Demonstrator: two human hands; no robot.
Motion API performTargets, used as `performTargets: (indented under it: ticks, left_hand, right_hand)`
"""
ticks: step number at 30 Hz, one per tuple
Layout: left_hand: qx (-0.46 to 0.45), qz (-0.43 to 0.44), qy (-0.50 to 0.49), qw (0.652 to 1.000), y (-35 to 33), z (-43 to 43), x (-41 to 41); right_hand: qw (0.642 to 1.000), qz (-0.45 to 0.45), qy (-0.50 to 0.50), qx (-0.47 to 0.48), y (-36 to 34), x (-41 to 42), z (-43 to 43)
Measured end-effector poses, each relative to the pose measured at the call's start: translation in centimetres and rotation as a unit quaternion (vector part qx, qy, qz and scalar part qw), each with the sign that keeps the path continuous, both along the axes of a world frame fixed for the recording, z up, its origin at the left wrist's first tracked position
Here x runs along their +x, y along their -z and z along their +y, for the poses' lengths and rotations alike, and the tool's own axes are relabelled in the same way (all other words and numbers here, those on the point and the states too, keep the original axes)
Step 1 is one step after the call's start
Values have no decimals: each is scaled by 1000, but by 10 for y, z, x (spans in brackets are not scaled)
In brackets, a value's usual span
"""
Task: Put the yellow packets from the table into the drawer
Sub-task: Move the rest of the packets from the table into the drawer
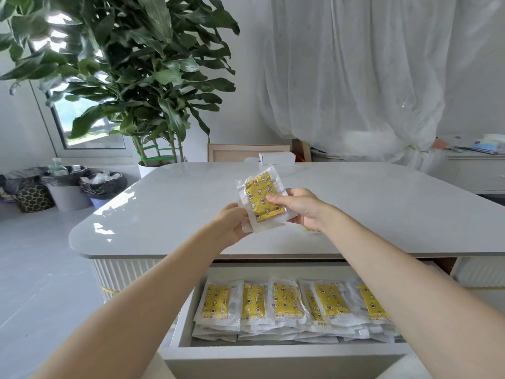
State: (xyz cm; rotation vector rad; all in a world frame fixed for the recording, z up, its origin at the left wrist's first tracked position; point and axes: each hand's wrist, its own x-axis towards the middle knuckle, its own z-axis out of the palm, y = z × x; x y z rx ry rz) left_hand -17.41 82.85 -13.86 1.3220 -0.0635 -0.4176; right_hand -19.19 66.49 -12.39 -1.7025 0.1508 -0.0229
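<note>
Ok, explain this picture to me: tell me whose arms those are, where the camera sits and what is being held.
No machine here: a person wears one camera on the head, looking forward and down, so the two bare arms are their own. The left hand and the right hand both hold a yellow packet in clear wrap above the white table. Below, the open drawer already holds a row of stacked matching packets.
</note>
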Motion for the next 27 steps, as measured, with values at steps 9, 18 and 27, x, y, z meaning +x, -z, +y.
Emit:
performTargets:
  ticks: [9, 18, 27]
  left_hand:
    - [-54, -24, 62, 996, -6, 8, 1]
    - [8, -5, -54, 998, 7, 8, 8]
    - [99, -4, -64, 993, 8, 14, 12]
  right_hand:
    - [997, -40, 57, -15, 2, 4, 12]
    - [973, -14, 141, -181, 15, 6, -13]
    - [881, 102, 30, -461, 38, -8, -50]
